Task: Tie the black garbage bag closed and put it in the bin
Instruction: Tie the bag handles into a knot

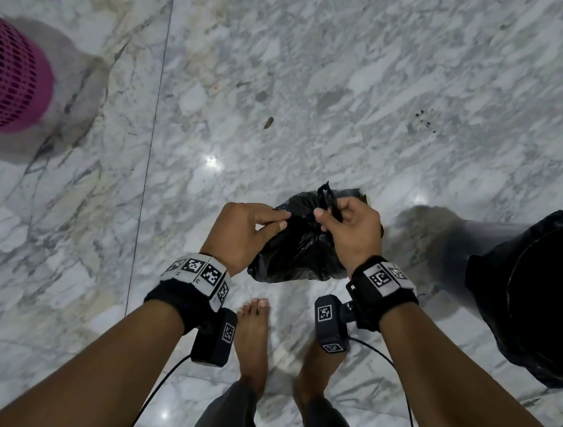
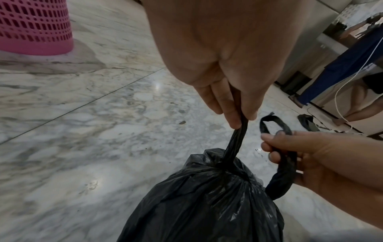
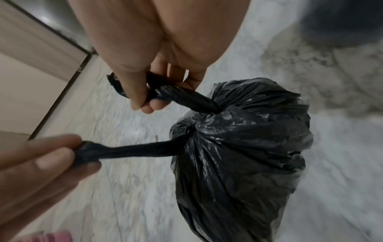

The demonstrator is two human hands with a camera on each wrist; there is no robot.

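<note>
A full black garbage bag hangs just above the marble floor in front of my bare feet, its neck gathered into two twisted tails. My left hand pinches one tail between thumb and fingers. My right hand grips the other tail, whose looped end sticks out past the fingers. The tails cross at the bag's puckered top. A bin lined with black plastic stands at the right edge.
A pink mesh basket stands on the floor at the far left. Small dark crumbs and a brown scrap lie on the marble. A wall base and cabinet show beyond the bag.
</note>
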